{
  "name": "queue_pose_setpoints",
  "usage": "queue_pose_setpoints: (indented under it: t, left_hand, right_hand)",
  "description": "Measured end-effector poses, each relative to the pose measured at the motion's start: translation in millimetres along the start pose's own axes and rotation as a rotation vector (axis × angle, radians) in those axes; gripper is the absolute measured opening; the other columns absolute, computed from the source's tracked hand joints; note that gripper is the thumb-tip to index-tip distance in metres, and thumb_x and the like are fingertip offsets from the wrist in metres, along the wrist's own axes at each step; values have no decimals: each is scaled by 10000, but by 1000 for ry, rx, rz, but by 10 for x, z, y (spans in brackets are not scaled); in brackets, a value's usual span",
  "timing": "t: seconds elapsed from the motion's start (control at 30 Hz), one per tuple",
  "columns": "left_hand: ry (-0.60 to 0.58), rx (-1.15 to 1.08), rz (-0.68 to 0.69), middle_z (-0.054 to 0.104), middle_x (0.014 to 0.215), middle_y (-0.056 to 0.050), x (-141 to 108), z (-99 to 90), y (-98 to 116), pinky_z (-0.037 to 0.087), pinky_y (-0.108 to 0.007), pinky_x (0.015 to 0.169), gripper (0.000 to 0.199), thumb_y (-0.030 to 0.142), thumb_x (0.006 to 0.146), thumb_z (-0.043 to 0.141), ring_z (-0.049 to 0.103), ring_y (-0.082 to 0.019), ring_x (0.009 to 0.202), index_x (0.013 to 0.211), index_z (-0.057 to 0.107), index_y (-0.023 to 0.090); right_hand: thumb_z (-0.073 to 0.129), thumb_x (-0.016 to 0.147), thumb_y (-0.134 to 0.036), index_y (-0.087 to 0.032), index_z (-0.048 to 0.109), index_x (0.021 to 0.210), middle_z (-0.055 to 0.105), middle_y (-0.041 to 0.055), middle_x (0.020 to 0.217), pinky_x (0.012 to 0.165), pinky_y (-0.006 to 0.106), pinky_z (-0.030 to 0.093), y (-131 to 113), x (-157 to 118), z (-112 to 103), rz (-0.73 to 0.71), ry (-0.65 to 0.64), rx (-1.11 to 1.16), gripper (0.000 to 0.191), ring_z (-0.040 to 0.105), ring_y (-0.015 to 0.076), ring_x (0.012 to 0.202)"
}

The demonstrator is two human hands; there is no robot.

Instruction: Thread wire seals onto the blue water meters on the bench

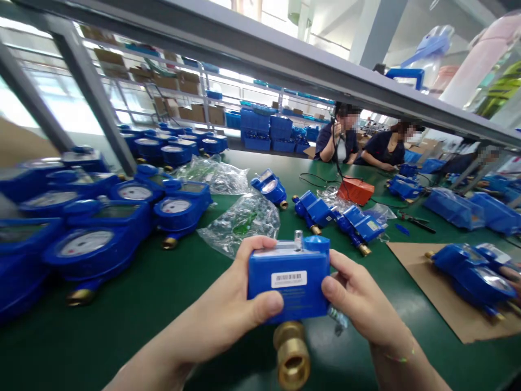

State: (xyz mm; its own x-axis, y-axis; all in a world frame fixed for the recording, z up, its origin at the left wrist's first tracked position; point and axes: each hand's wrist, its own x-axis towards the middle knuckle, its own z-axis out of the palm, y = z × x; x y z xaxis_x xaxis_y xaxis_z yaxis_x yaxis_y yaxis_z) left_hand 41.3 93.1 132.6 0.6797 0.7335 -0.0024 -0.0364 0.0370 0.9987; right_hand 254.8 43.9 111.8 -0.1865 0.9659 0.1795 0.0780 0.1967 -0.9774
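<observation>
A blue meter with a barcode label and a brass threaded end is held up over the green table. Its brass end points down toward me. My left hand grips the left side, thumb on the labelled face and fingers over the top edge. On the right side, my right hand holds the same meter, with the thumb at the edge of that face. A small clear, greenish piece hangs beneath the meter by my right hand. Just beyond it lies a clear plastic bag.
Several blue meters stand at the left. Other meters, an orange box and pliers lie farther back. Cardboard holds meters at right, near another person's hand. People sit across; a metal beam crosses above.
</observation>
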Motion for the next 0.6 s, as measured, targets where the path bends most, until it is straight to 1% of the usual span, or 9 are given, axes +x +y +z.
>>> queue_pose_setpoints:
  t: [0.07,0.13,0.17,0.23,0.3,0.37,0.43,0.5,0.6]
  left_hand:
    - [50,137,98,367,1361,-84,-143,-14,-66,480,-391,876,609,366,732,694,495,-289,1142,1197,307,301]
    - [153,297,188,225,1443,-93,-356,-57,-198,410,-444,961,618,341,708,714,369,-323,1254,1194,336,295]
    - [201,387,233,194,1455,-96,-490,-87,-281,366,-471,997,626,332,701,718,297,-335,1296,1198,340,293]
    - [289,565,291,182,1455,-97,-802,-151,-453,302,-514,1033,638,296,687,726,170,-348,1346,1192,336,297]
    - [368,719,298,160,1460,-83,-1149,-205,-606,279,-534,1044,603,245,706,700,108,-345,1361,1177,330,312]
    - [413,830,265,136,1467,-65,-1498,-251,-728,288,-540,1043,535,209,746,646,99,-340,1365,1166,338,327]
    - [461,893,208,143,1468,-54,-1827,-306,-822,317,-540,1032,465,197,785,587,110,-331,1366,1160,348,335]
    - [528,929,161,147,1472,-44,-2125,-385,-897,364,-524,1010,425,204,810,547,145,-322,1362,1162,354,343]
    - [669,995,107,178,1470,-33,-2485,-560,-974,389,-538,990,401,240,808,550,216,-324,1343,1152,372,347]
  right_hand:
    - [566,839,-396,-246,476,1232,561,49,1045,732,244,511,55,-49,75,-43,-20,-57,430,577,176,879]
    - [579,836,-359,-277,440,1267,547,45,1095,825,255,486,156,-76,200,-94,-74,-92,460,552,187,974]
    - [582,834,-354,-284,430,1276,531,47,1138,876,273,466,223,-80,288,-114,-120,-89,472,530,200,1032]
    - [581,830,-369,-283,410,1294,476,57,1246,975,325,406,381,-80,520,-148,-227,-59,502,455,232,1158]
    - [577,827,-394,-281,380,1319,413,56,1334,1043,366,335,546,-91,809,-168,-325,-11,541,381,247,1241]
    - [582,822,-398,-288,339,1345,381,43,1377,1079,376,281,689,-122,1116,-186,-399,40,587,341,240,1281]
    - [596,815,-370,-289,301,1367,377,33,1390,1091,365,261,775,-158,1400,-196,-460,63,631,339,223,1289]
    - [611,803,-335,-266,272,1385,384,39,1387,1087,346,273,786,-172,1645,-212,-510,40,677,360,211,1278]
    - [612,790,-310,-195,231,1407,374,75,1393,1084,333,281,695,-87,1956,-243,-570,-49,734,364,212,1277]
